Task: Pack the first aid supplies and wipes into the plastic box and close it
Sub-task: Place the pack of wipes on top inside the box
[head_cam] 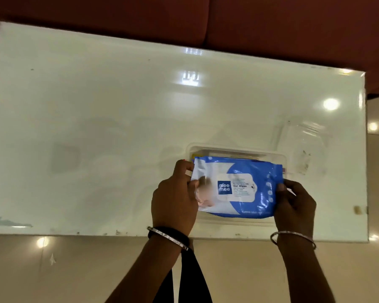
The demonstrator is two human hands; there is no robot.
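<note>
A blue and white pack of wet wipes (241, 186) lies flat over the open clear plastic box (234, 149) near the table's front edge. My left hand (173, 197) grips the pack's left end. My right hand (293, 204) grips its right end. Behind the pack, a few supplies show inside the box, too hidden to name. The box's clear lid (302, 145) lies on the table to the right, just behind the box.
The glossy white table (96, 127) stretches wide to the left. A dark red sofa (271, 22) stands behind the table. A black strap (190, 276) hangs below my left wrist. The tiled floor (53, 270) is in front.
</note>
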